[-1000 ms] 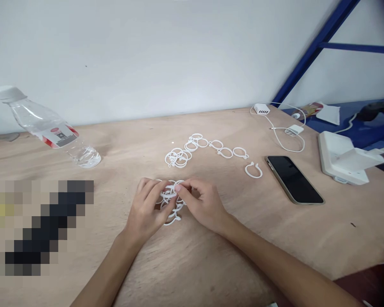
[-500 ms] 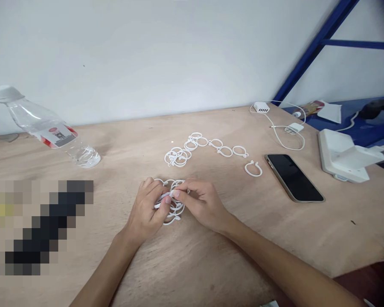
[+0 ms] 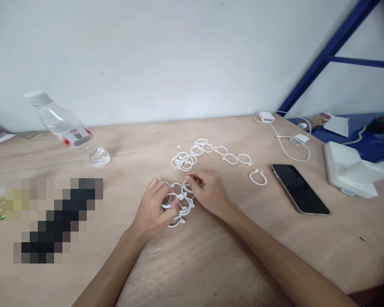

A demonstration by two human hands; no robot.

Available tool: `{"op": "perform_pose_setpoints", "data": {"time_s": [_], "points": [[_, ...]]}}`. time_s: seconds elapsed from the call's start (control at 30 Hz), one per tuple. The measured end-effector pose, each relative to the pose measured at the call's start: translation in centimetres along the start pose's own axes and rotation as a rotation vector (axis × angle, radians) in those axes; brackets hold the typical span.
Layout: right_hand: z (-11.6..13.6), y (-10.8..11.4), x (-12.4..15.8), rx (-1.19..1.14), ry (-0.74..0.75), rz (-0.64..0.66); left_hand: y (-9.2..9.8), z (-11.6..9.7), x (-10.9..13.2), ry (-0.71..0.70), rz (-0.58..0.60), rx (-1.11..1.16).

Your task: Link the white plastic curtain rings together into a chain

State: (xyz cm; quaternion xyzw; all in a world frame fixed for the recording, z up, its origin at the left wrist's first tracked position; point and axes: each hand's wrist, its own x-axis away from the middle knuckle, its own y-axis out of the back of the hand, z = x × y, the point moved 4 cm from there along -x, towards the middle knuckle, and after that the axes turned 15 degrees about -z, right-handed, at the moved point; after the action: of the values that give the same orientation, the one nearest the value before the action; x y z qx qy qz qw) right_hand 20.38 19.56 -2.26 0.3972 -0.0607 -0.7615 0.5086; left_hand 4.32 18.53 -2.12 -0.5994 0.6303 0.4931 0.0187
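My left hand (image 3: 156, 204) is closed with thumb and fingers round a white plastic ring (image 3: 171, 195), whose knobbed end shows by the thumb. Under and beside it lies a small pile of similar white rings (image 3: 183, 209) on the wooden table. At the pile's far right edge, my right hand (image 3: 209, 189) pinches with thumb and forefinger at another white ring (image 3: 186, 186), partly hidden by the fingers. Beyond the hands is a second cluster of linked-looking rings (image 3: 183, 161), trailing off to the right. A single ring with a gap (image 3: 258, 177) lies apart.
A clear water bottle (image 3: 73, 130) stands at the left, near a pixelated dark object (image 3: 60, 217). To the right are a phone (image 3: 300, 189), a white charger with cable (image 3: 266, 117) and a white plastic device (image 3: 347, 168). A wall rises behind the wooden table (image 3: 211, 264).
My right hand has moved from the ring in my left hand, up and away to the far edge of the pile. The whole view has shifted slightly.
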Motion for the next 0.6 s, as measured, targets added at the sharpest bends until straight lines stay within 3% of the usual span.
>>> {"op": "perform_pose_setpoints", "data": {"time_s": [0.1, 0.37, 0.5, 0.6], "points": [[-0.6, -1.2, -1.4, 0.231, 0.064, -0.018, 0.0, 0.0, 0.0, 0.015, -0.025, -0.03], [-0.1, -4.3, -3.2, 0.514, 0.184, 0.03, 0.0, -0.1, 0.1, 0.04, -0.041, -0.052], [-0.2, -3.6, -3.4, 0.461, 0.178, -0.003, -0.2, -0.1, 0.2, 0.047, -0.01, -0.059], [-0.6, -1.8, -2.9, 0.27, 0.074, -0.036, -0.2, -0.1, 0.2, 0.043, 0.011, -0.066]]}}
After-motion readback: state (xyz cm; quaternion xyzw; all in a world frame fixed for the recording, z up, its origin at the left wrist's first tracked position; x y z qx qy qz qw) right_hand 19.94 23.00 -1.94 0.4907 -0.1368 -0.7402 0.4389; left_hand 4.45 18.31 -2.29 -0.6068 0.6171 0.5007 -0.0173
